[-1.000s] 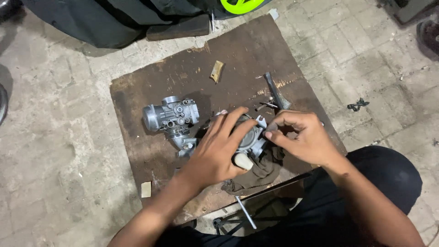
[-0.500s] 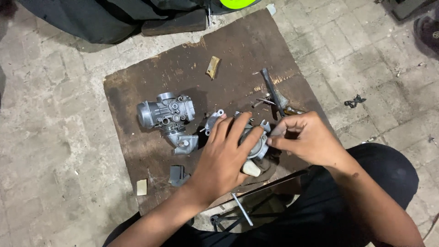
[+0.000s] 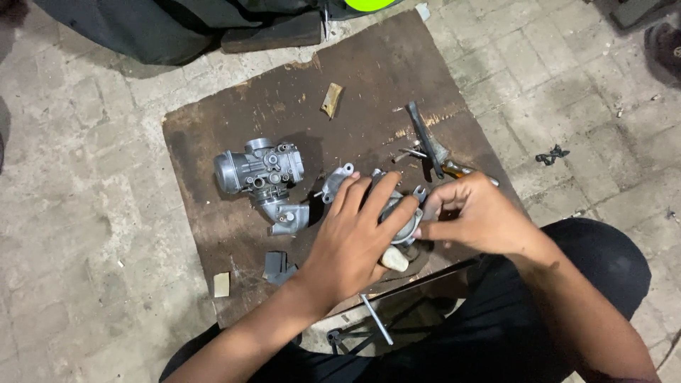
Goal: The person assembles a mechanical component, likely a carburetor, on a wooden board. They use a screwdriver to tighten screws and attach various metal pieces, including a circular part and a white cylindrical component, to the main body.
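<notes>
Gripping a grey metal carburetor part [image 3: 397,213] from above, the left hand [image 3: 355,241] is curling its fingers over the top of it, so most of the piece is hidden; what shows is dull silver cast metal with small lugs sticking out at the sides and a pale cream-coloured piece [image 3: 394,259] poking out beneath the palm. The right hand [image 3: 475,216] is meeting it from the right, its fingertips pinched narrow against the part's right edge, though whether something small is caught between them cannot be told. The part is sitting near the front edge of the dark wooden board [image 3: 234,128], a little right of its middle, on what looks like a dark rag. Just left of the hands, a second carburetor [image 3: 259,170] is lying on the board, silver-grey with a round opening and several screws on top, and a curved grey elbow piece [image 3: 287,216] is lying just below it. A dark-handled tool [image 3: 424,138] is lying near the board's right edge, a small tan scrap [image 3: 331,99] near the back edge, and a small dark block [image 3: 277,266] near the front edge.
</notes>
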